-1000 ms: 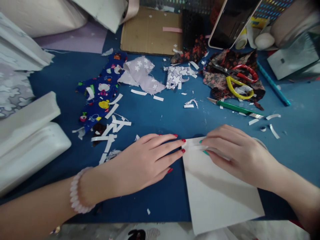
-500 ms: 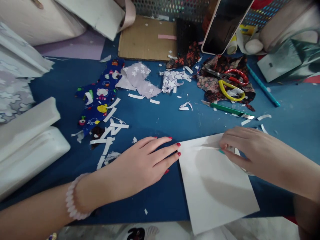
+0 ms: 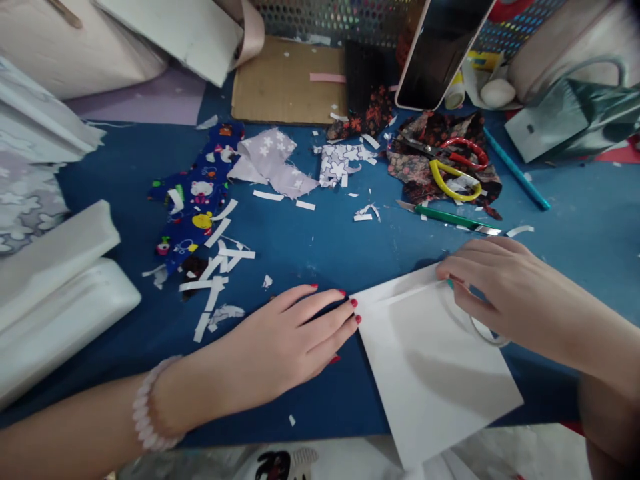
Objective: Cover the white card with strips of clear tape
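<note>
A white sheet (image 3: 435, 373) lies on the blue mat (image 3: 310, 247) in front of me. My left hand (image 3: 280, 340) rests flat on the mat, fingers stretched out, fingertips touching the sheet's left corner. My right hand (image 3: 500, 287) is curled at the sheet's top right corner. A clear tape roll (image 3: 487, 335) shows under its fingers. A narrow band runs along the sheet's top edge between the two hands.
Red and yellow scissors (image 3: 457, 177) lie on dark floral scraps, with a green craft knife (image 3: 453, 218) just beyond my right hand. Patterned fabric pieces (image 3: 200, 193) and white paper strips (image 3: 220, 267) lie left of centre. White blocks (image 3: 55, 293) sit far left. Cardboard (image 3: 287, 83) and a phone (image 3: 440, 47) are behind.
My right hand has slid rightward along the sheet's top edge, from beside my left fingertips to the right corner. My left hand has stayed at the left corner.
</note>
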Demonstrator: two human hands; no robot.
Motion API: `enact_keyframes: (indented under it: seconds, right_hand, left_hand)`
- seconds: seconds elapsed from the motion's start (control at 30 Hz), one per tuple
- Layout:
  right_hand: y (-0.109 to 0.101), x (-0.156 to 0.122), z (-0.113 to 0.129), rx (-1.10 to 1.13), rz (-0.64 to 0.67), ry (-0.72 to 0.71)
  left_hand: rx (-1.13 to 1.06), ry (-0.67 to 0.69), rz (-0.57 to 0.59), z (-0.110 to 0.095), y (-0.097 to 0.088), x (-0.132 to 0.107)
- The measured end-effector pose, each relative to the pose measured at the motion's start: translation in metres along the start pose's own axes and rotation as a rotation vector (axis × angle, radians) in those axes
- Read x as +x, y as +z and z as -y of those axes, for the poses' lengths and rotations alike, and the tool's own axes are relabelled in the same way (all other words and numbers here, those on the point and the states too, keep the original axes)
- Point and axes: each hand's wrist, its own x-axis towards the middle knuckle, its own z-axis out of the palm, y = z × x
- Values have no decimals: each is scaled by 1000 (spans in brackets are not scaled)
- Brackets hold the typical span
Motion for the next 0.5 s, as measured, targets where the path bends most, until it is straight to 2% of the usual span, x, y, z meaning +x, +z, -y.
enact_keyframes:
  seconds: [0.23, 0.5]
  right_hand:
    - [4, 0, -2, 94, 46, 86]
    - [3, 5, -12, 260, 131, 103]
  left_hand:
    - [-54, 11, 5, 6, -3, 3]
    - [-65, -4, 8, 3, 1, 1]
